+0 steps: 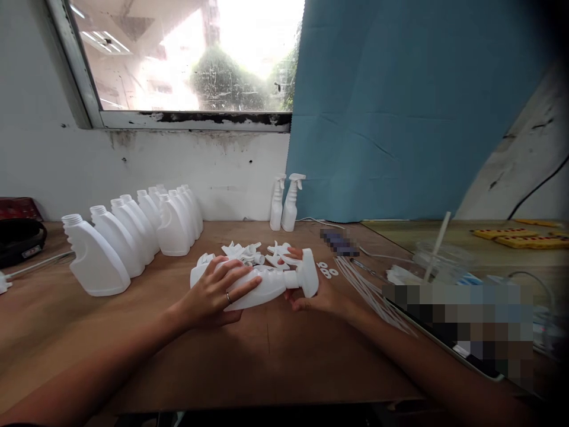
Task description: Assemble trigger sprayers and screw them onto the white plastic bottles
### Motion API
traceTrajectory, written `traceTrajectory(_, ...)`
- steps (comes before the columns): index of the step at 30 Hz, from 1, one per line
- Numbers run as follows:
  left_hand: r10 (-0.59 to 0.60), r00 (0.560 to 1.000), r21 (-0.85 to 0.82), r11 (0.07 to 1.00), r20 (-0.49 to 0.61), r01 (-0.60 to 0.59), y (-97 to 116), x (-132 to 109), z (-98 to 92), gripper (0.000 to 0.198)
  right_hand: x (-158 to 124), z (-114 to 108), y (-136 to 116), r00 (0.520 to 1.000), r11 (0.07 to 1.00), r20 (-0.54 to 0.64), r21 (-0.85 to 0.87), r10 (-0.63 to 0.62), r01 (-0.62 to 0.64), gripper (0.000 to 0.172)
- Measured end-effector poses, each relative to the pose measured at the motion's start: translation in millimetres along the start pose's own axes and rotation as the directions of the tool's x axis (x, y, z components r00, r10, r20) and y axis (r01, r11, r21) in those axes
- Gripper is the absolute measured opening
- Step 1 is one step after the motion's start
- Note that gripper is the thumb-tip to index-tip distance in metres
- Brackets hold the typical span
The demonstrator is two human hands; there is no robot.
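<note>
A white spray bottle [262, 290] lies on its side in the air above the table, its neck pointing right. My left hand [222, 290] wraps around the bottle's body, a ring on one finger. At the neck end sits a white trigger sprayer head [310, 273], and my right hand [322, 296] is closed around it. Whether the head is screwed tight I cannot tell. Just behind the bottle is a pile of loose white sprayer parts [249, 252]. Small white rings [326, 271] lie right of my right hand.
Rows of open white bottles [100, 255] stand at the left. Two bottles with sprayer heads [290, 204] stand by the wall. Thin clear tubes [368, 290] lie at the right, near a cup with a straw [438, 255] and a blurred-out device [462, 332].
</note>
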State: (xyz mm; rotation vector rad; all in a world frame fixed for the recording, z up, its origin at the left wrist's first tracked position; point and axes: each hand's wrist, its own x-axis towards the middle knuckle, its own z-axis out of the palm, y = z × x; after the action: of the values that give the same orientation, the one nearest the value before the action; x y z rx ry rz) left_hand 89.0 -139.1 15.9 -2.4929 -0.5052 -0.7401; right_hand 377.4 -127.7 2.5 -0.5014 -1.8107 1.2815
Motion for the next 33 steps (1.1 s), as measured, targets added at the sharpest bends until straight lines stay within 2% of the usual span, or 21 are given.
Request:
traceTrajectory(2,0.015,1.000,-0.035,0.999,-0.005,-0.015,1.2,0.0,-0.6,0.067,-2.2,-2.2,-1.8,0.998,0.996,0.067,-0.089,-0.021,0.027,0.104)
traceTrajectory(5,0.030,0.999,-0.083,0.996,-0.019,-0.032,2.1,0.7,-1.2,0.069,-1.9,-4.4,-5.0,0.985,0.939,0.120,-0.307,-0.123,0.154,0.091)
traceTrajectory(7,0.026,0.999,-0.121,0.992,-0.032,-0.030,2.9,1.5,-1.5,0.071,0.4,-4.1,-4.9,0.973,0.864,0.107,-0.447,-0.206,0.232,0.082)
traceTrajectory(10,0.007,0.999,-0.173,0.985,-0.037,-0.013,5.7,2.4,-0.9,0.073,4.3,-1.2,-1.1,0.958,0.814,0.019,-0.524,-0.285,0.252,0.083)
traceTrajectory(12,-0.006,0.999,-0.201,0.980,-0.032,-0.001,8.3,2.5,0.6,0.075,5.4,1.1,1.1,0.945,0.817,-0.062,-0.524,-0.320,0.242,0.080)
traceTrajectory(17,-0.024,0.997,-0.180,0.984,-0.070,0.011,11.9,2.9,3.6,0.075,2.7,4.7,0.1,0.916,0.817,-0.204,-0.546,-0.344,0.185,0.051)
traceTrajectory(19,-0.020,0.995,-0.130,0.991,-0.098,0.007,10.7,3.8,2.2,0.074,1.8,6.8,-0.2,0.912,0.863,-0.275,-0.484,-0.306,0.144,0.049)
traceTrajectory(22,-0.049,0.990,-0.111,0.993,-0.130,0.035,7.9,5.0,-0.6,0.074,1.5,11.6,0.0,0.914,0.961,-0.368,-0.268,-0.170,0.071,0.054)
traceTrajectory(25,-0.094,0.984,-0.115,0.990,-0.153,0.077,8.1,5.0,0.3,0.075,0.8,17.2,-2.1,0.933,0.989,-0.347,-0.138,-0.098,0.053,0.063)
traceTrajectory(28,-0.080,0.985,-0.135,0.989,-0.150,0.060,12.1,4.2,5.2,0.075,-1.0,23.1,-8.6,0.943,0.986,-0.309,-0.146,-0.121,0.079,0.074)
traceTrajectory(33,-0.071,0.986,-0.153,0.987,-0.150,0.048,18.5,4.4,10.5,0.074,-3.1,28.9,-20.0,0.952,0.974,-0.273,-0.214,-0.136,0.078,0.068)
